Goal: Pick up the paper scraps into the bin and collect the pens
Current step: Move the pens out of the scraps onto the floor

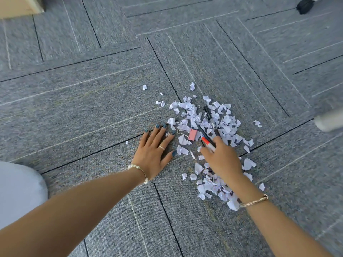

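Observation:
A heap of torn white paper scraps (220, 123) lies on the grey carpet, right of centre. My right hand (221, 158) rests over the heap's near part, closed around pens: a white one with a red cap (206, 141) and a dark one (203, 132) stick out past my fingers. Another black pen (207, 111) lies among the scraps farther away. A pink binder clip (192, 134) sits in the scraps just left of the pens. My left hand (153, 151) lies flat on the carpet at the heap's left edge, fingers spread, holding nothing.
A white blurred object (329, 120) juts in at the right edge. A black chair caster (305, 5) is at the top right. A pale wooden furniture corner (20, 6) shows at the top left. My light trouser knee (16, 190) is at the lower left.

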Motion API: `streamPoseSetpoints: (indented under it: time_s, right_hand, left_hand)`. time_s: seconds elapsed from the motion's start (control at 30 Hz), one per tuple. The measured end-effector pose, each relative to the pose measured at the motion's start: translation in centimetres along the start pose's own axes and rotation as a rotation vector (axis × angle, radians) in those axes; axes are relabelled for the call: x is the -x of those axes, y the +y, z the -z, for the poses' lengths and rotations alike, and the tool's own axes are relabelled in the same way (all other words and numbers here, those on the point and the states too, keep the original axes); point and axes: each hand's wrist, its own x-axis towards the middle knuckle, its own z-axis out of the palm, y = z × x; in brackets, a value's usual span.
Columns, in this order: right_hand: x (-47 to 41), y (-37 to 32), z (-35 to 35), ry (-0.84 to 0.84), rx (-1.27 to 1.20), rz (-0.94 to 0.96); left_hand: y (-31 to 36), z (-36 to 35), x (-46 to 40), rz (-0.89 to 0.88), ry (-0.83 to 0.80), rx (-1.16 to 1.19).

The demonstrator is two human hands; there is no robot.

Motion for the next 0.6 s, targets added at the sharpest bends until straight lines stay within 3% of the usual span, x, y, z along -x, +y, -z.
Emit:
streamPoseSetpoints:
  time_s: [0.1,0.2,0.4,0.6]
  right_hand:
    - [-1.5,0.5,1.0,0.097,-0.075,0.0]
    - [-3.8,1.0,1.7,0.199,0.0,-0.033]
    - [-6.0,1.3,1.7,0.134,0.196,-0.074]
    - [-5.4,2.0,3.1,0.199,-0.055,-0.103]
  left_hand:
    - [-0.1,-0.1,0.0,-0.003,0.009,0.02]
    - [-0.2,-0.1,-0.1,0.001,0.013,0.027]
    - [-0.1,0.3,-0.1,0.004,0.003,0.028]
    - [-0.1,0.2,-0.1,0.009,0.006,0.024]
